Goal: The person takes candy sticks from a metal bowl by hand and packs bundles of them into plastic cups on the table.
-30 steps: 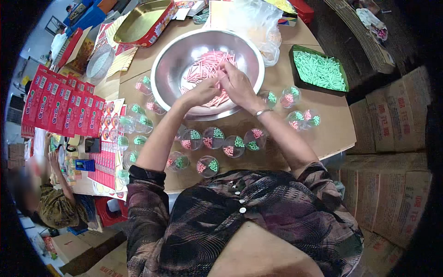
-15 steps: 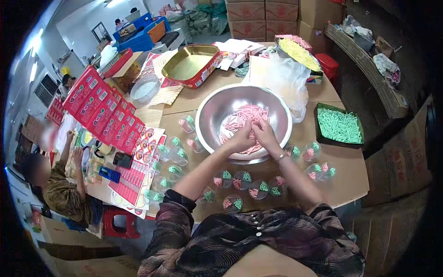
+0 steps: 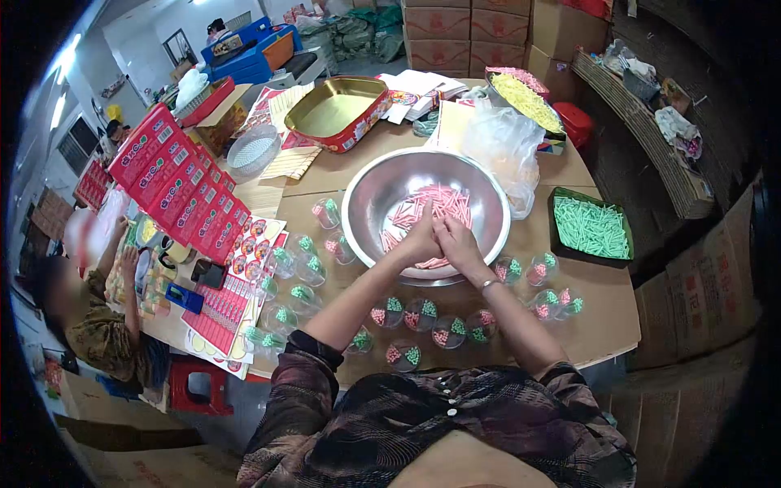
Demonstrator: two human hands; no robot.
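A wide steel bowl (image 3: 362, 191) holds a loose heap of thin pink sticks (image 3: 439, 199). Over the heap, my left hand (image 3: 421, 242) and my right hand (image 3: 458, 244) meet, their fingers curled and pressed against each other. What lies between the fingers is hidden; pink sticks show just beyond them and below. Around the bowl lie several clear plastic cups with green and pink sticks inside, such as the cup (image 3: 449, 332) in front of the bowl and the cup (image 3: 542, 268) to its right.
A dark tray (image 3: 557, 244) of green sticks stands at the right. Behind are a plastic bag (image 3: 508, 150), a heap of yellow sticks (image 3: 527, 102) and a red-gold tin (image 3: 333, 114). Red printed boxes (image 3: 179, 183) stand at the left, near another person (image 3: 106, 325).
The view has shifted slightly. My hands stay together over the pink sticks, with the left thumb now raised and the fingers slightly rearranged.
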